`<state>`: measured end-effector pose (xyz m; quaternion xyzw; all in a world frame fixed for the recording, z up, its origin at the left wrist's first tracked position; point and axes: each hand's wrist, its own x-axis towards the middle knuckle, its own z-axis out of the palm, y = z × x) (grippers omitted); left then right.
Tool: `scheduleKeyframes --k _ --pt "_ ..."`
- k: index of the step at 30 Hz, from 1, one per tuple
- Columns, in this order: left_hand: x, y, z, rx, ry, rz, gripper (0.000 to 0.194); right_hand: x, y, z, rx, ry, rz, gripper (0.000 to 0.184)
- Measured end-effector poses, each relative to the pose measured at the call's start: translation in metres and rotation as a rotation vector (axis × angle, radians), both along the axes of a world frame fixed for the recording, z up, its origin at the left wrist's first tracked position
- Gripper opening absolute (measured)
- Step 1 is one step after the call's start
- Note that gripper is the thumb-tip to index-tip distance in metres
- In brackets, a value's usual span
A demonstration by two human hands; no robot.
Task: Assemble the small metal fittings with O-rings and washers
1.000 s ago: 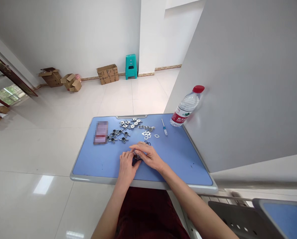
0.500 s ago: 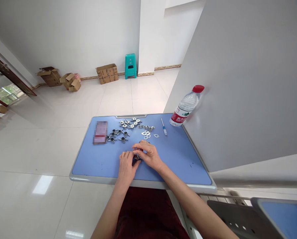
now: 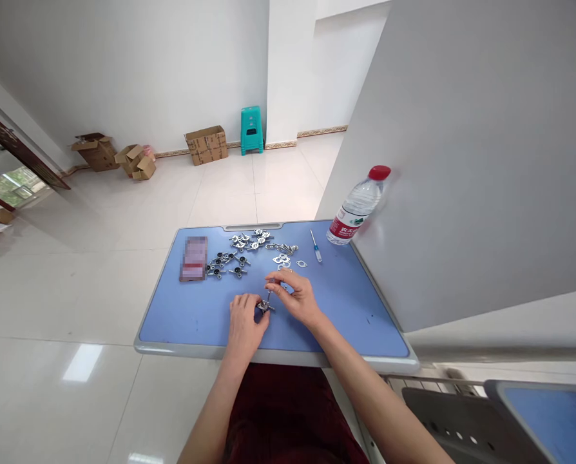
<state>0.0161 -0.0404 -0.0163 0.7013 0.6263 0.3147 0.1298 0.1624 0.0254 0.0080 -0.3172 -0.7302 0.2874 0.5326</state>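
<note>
Head view: the left hand [image 3: 245, 318] grips a small metallic fitting [image 3: 264, 307] on the smooth blue tabletop [image 3: 191, 322]. The right hand [image 3: 295, 298] pinches a thin metal shaft [image 3: 268, 296] above it.

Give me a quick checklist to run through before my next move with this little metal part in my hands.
1. Left hand has hold of the metal part on the table: ok.
2. Thin shaft upright between the right hand and the part: ok.
3. Shaft fully seated in the part: cannot tell, too small to see.
4. Blue screwdriver lying away from both hands: ok.
5. Phone well away from the black-centred parts: not ok, the nearest one sits right at its edge.
6. Bottle has its red cap on: ok.
</note>
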Motion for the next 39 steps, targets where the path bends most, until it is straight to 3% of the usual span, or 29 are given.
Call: scheduleKeyframes --k 13,20,24,32,39 --pt "0.0 0.0 0.0 -0.005 -0.019 -0.006 0.018 0.0 0.0 0.001 0.046 -0.074 0.037 0.015" --pt "-0.001 0.001 -0.001 -0.003 -0.022 0.002 0.018 0.014 0.001 0.011 -0.157 -0.06 0.239 0.018" --pt "-0.001 0.001 -0.001 0.0 -0.019 -0.001 0.018 0.018 0.001 0.013 -0.198 -0.059 0.28 0.019" --pt "-0.003 -0.001 0.0 -0.029 -0.048 -0.03 0.021 0.011 0.001 0.002 -0.129 -0.088 0.065 0.019" --pt "-0.003 0.0 -0.001 -0.008 -0.048 -0.034 0.021 0.011 0.001 -0.002 -0.063 -0.136 -0.033 0.017"
